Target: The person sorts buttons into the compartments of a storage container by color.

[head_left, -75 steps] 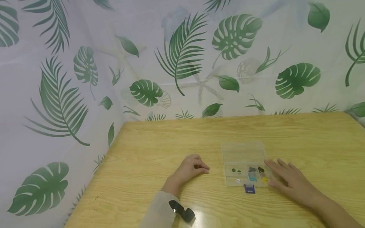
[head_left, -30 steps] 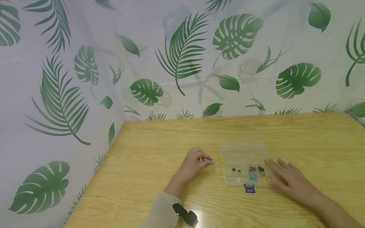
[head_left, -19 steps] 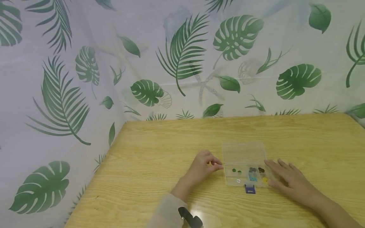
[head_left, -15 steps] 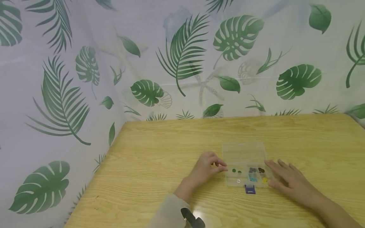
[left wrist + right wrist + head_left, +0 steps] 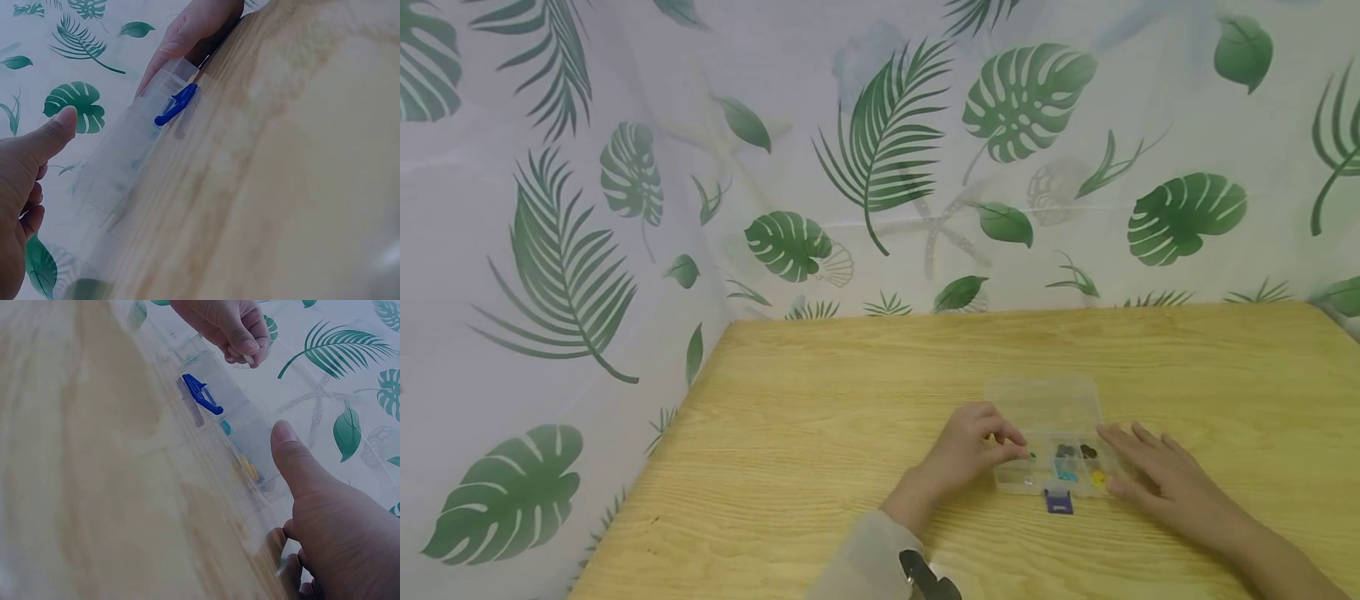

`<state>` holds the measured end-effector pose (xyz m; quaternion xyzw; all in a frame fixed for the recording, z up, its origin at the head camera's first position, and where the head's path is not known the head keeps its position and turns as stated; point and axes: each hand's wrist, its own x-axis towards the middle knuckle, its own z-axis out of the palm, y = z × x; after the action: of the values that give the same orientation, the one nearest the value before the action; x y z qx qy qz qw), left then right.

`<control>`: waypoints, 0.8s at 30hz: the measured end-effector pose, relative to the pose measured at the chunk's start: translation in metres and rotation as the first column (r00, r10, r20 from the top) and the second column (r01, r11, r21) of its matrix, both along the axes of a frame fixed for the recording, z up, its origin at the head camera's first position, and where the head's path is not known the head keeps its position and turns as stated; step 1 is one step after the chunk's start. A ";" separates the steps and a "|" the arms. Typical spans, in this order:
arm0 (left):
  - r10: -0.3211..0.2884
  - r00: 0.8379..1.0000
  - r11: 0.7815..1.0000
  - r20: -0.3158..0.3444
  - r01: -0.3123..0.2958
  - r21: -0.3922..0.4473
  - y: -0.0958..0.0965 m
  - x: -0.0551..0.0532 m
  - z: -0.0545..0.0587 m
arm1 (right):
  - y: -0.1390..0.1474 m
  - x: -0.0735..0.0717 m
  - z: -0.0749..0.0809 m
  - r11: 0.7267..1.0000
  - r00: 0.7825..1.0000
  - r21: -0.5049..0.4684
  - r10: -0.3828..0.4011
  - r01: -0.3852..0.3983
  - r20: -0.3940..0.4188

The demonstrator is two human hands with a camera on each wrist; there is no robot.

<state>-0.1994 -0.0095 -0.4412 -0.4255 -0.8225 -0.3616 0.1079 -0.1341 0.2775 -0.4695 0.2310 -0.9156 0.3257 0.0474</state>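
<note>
A clear plastic compartment box point(image 5: 1041, 400) lies on the table with its lid folded back. Above its left compartments, my left hand point(image 5: 973, 446) pinches a small whitish piece point(image 5: 249, 360) between thumb and fingertips; its exact kind is too small to tell. My right hand point(image 5: 1172, 483) lies with fingers spread against the box's right end, thumb at the front corner. Inside are dark pieces point(image 5: 1088, 451), light blue pieces point(image 5: 1066, 472) and yellow pieces point(image 5: 1098, 478) in separate compartments. The left fingers partly hide green pieces. A blue latch point(image 5: 1059, 502) hangs open at the front edge.
The box stands right of centre on a wood-grain table point(image 5: 790, 400). A white cloth with green leaf prints point(image 5: 880, 150) hangs behind the table and along its left side. A black strap point(image 5: 925, 575) circles the left sleeve.
My left hand has moved right from the bare table beside the box to above its left compartments, covering the green pieces. The right hand has stayed at the box's right end.
</note>
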 end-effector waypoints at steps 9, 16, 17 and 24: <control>-0.001 1.000 0.999 0.027 0.002 -0.040 -0.002 0.000 -0.003 | -0.001 -0.001 0.000 1.000 1.000 0.000 0.001 -0.001 -0.013; -0.018 1.000 0.998 0.022 0.019 -0.063 -0.003 0.001 -0.004 | 0.000 0.001 -0.001 1.000 1.000 -0.013 0.004 -0.004 -0.003; -0.019 1.000 0.998 0.019 0.021 -0.064 -0.003 0.001 -0.004 | 0.000 0.001 -0.001 1.000 1.000 -0.013 0.004 -0.004 -0.006; -0.028 0.999 0.999 0.036 0.029 -0.036 -0.005 -0.002 -0.005 | 0.001 0.001 -0.002 1.000 1.000 -0.007 0.003 -0.003 -0.013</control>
<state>-0.2011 -0.0142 -0.4463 -0.4326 -0.8247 -0.3554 0.0802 -0.1332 0.2783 -0.4713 0.2343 -0.9138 0.3273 0.0540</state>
